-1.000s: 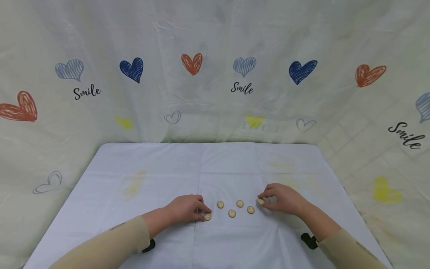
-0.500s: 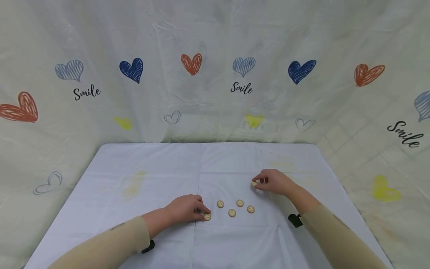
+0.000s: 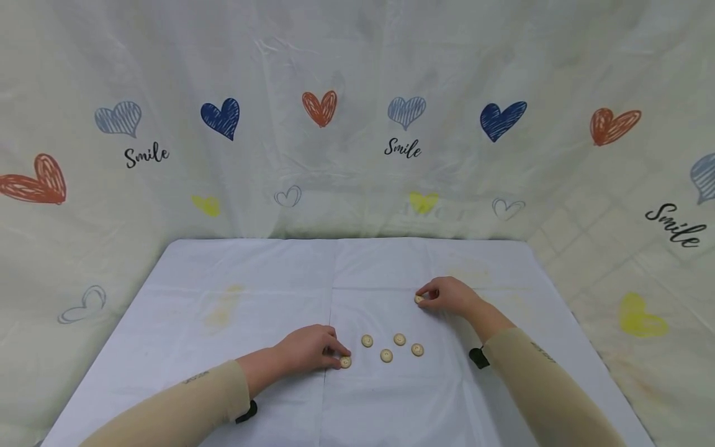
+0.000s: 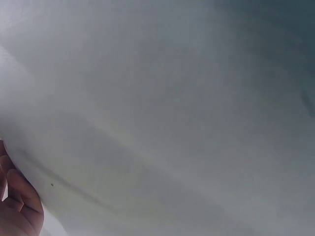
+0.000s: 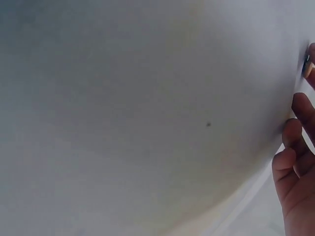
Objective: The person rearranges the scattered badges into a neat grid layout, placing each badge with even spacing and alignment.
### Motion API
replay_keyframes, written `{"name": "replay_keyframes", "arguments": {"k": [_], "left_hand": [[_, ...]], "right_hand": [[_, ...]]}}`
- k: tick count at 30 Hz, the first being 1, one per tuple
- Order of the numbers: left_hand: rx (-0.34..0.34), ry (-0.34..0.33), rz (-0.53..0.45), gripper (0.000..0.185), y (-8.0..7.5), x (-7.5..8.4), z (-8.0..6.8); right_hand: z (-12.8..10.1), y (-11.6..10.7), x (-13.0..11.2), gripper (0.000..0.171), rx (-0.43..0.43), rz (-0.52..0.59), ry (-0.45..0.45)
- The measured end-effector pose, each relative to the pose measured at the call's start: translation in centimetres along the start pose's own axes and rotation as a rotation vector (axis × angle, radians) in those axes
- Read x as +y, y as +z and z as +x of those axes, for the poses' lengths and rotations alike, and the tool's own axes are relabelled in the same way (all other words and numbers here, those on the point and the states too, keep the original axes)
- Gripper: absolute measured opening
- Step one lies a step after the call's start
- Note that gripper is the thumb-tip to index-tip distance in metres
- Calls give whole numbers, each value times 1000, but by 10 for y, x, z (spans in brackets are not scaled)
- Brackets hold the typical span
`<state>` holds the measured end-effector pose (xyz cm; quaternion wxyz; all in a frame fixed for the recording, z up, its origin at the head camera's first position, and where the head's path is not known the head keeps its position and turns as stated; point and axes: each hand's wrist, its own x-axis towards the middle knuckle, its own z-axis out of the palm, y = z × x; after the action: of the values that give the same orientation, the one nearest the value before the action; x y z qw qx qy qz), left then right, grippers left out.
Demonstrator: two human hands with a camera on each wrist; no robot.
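Observation:
In the head view my left hand (image 3: 310,347) holds a round wooden button (image 3: 346,362) between thumb and forefinger, at the tabletop left of the others. Farther back on the right, my right hand (image 3: 451,295) pinches another wooden button (image 3: 418,299) by its edge. Between the hands and nearer the front lie several matching pale buttons, among them one button (image 3: 399,339) toward the back and one button (image 3: 386,356) toward the front. The wrist views catch only curled fingers (image 4: 22,201) of the left hand and part of the right hand (image 5: 298,172) at their borders.
A white cloth (image 3: 268,267) with creases and faint yellow stains covers the table. Behind it and along both sides hangs a pale curtain (image 3: 357,49) printed with hearts and "Smile". A small black device (image 3: 478,357) sits under the right wrist, another black device (image 3: 247,412) under the left.
My right hand has carried its button away from the row, back and slightly left across the cloth. My left hand and the remaining buttons have stayed in place.

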<state>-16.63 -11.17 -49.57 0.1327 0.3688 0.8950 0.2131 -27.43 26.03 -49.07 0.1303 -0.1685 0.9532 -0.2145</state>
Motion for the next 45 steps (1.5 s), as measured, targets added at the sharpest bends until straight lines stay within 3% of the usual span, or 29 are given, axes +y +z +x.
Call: {"name": "replay_keyframes", "arguments": {"k": [16,22,31,35,39,45], "left_hand": [[15,-5,-19,28,6,-2,0],[15,-6,-21,27,6,-3,-2],[5,-13,-36,26,5,-4,-1],[-5,-24,-44,26,5,-5,1],[-13,-30,-49,26,4,-3,3],[-20,-29,-52,26,3,-1,6]], "right_hand": [[-14,-4,-5,38,33,19,29],[-24,-6,-3,39,42,54,-22],[-59,-9,-15,38,25,73,-101],[-66,-11,-17,39,31,68,-168],[-71,-11,-19,38,37,87,-180],[-75,-2,-20,36,-28,97,-204]]}}
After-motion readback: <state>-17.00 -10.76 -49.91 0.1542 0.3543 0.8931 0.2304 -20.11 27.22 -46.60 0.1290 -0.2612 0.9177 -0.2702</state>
